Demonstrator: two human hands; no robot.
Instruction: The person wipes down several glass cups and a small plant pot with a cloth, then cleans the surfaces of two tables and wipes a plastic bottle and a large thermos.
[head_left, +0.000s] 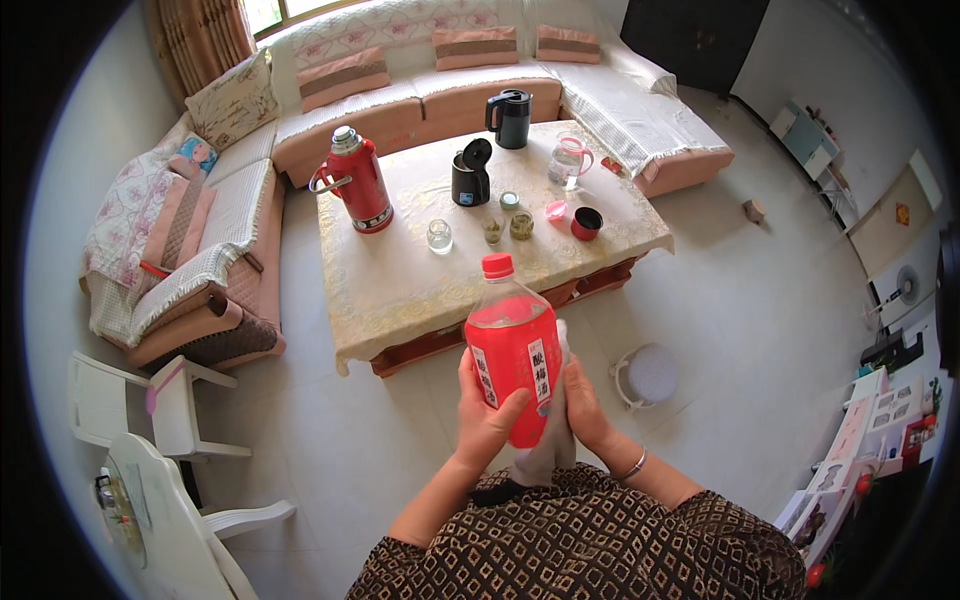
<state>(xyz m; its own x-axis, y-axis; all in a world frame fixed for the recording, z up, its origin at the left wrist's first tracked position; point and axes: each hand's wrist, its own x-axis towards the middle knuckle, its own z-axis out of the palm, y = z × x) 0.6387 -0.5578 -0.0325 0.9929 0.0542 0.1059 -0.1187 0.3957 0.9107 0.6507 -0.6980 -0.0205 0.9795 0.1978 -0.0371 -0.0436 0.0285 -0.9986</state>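
Observation:
My left hand (486, 416) grips the lower left side of a large plastic bottle (517, 322) with a red cap and a red label that bears writing. On its right side my right hand (589, 401) presses a pale cloth (556, 427) against the bottle; the cloth hangs down to my lap. The bottle stands upright before my chest, in front of the near edge of the table (405, 300). Beyond it on the tablecloth are a glass jar (440, 237), two glasses with greenish contents (492, 229), a red bowl with a dark inside (586, 223) and a pink lid (556, 211).
A red thermos flask (356, 184), an open black kettle (471, 176), a dark pitcher (512, 120) and a clear jug (568, 163) stand farther back. A sofa (337, 124) wraps the table. A round stool (651, 376) is at right, white chairs (184, 405) at left.

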